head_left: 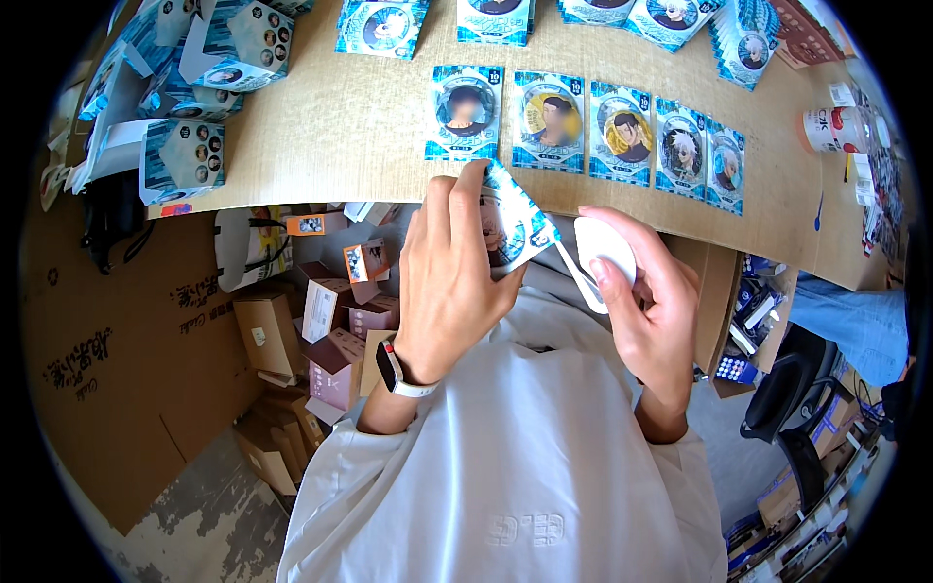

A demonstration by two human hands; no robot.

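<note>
My left hand (452,262), with a watch on the wrist, grips a blue-and-white illustrated card packet (510,219) at the table's near edge, tilted, with a white strip hanging from its right corner. My right hand (651,316) pinches a round white disc (603,248) beside that strip, thumb on its lower part. Above my hands, several similar blue packets (620,134) with round character pictures lie in a row on the wooden table (321,126).
Stacked blue packets (384,29) line the far side; open blue boxes (182,160) crowd the left. A cup (831,129) stands right. Cardboard boxes (330,364) lie below the table edge. A person's jeans-clad leg (846,330) and a black chair (797,379) are at right.
</note>
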